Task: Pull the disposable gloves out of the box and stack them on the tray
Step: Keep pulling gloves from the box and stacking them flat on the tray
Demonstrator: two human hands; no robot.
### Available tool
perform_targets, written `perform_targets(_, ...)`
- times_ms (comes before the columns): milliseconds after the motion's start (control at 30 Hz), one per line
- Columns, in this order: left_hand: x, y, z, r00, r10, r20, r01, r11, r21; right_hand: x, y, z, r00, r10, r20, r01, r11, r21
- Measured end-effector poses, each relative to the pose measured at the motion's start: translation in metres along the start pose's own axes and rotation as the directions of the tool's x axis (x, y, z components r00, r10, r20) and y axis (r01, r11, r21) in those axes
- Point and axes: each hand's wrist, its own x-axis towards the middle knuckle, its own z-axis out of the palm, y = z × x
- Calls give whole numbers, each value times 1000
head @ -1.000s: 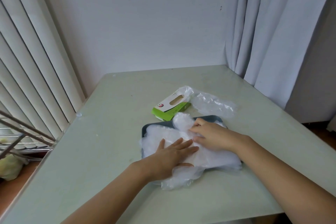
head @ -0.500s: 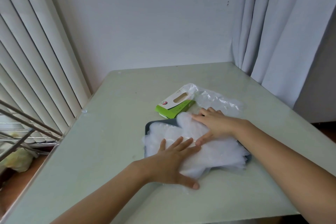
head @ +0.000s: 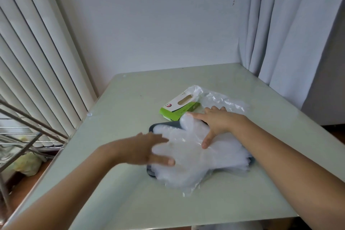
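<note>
The right hand (head: pixel 218 121) lies flat with its fingers spread and its thumb stretched toward the person, pressing down on the far part of the stack of clear disposable gloves (head: pixel 196 153). The left hand (head: pixel 147 149) is blurred, but its fingers and thumb look straight and hold nothing; they touch the stack's edge opposite the right hand. The gloves fill the space between the two hands and spill over the near edge of the dark grey tray (head: pixel 151 172) under them, which shows only at its corners. Just past the right hand's fingertips lies the green and white box (head: pixel 180 107), flat on its side, and next to it, beyond the knuckles, a crumpled clear plastic sheet (head: pixel 225 100). All of this rests on a pale green tabletop (head: pixel 130 99). Out beyond the left hand hang vertical blinds (head: pixel 37 52) above a metal rack (head: pixel 22 136); beyond the right hand hangs a grey curtain (head: pixel 289 33).
</note>
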Motion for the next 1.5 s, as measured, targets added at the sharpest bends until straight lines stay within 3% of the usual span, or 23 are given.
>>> perform_targets(67,9,8,-16,975,48,-217,-80,987,-139,0,-2,-2,1000,2,-7,-3,1000,-26)
perform_targets(133,26,15,-19,927,135,-351,-193,971,-137,-3,-4,-4,1000,-5,-8,5,1000,-26)
perform_targets(300,80,35,9,909,342,-239,-315,938,146,-3,-6,-4,1000,-24,-17,23,998,-56)
perform_targets(567,106,10,26,967,205,-149,-134,912,388,-7,-5,-1,999,-16,-46,14,999,-44)
perform_targets(767,108,-13,18,976,141,-164,-77,935,347,-20,11,-4,998,14,-56,-13,1000,18)
perform_targets(900,106,-32,0,951,165,-260,-115,974,196,-40,43,-13,987,60,-149,-23,971,240)
perform_targets(1067,100,-48,-31,940,22,-340,-23,1000,2,-37,90,-14,931,190,-313,-102,956,275)
perform_targets(1200,114,-33,-53,921,15,-389,-46,996,-71,-14,118,-1,887,340,-312,-208,898,387)
perform_targets(1400,146,5,-68,943,103,-316,-149,981,-123,21,140,20,810,540,-228,-361,766,532)
perform_targets(1500,168,19,-65,962,118,-245,-141,987,-79,31,146,25,780,568,-262,-306,713,631)
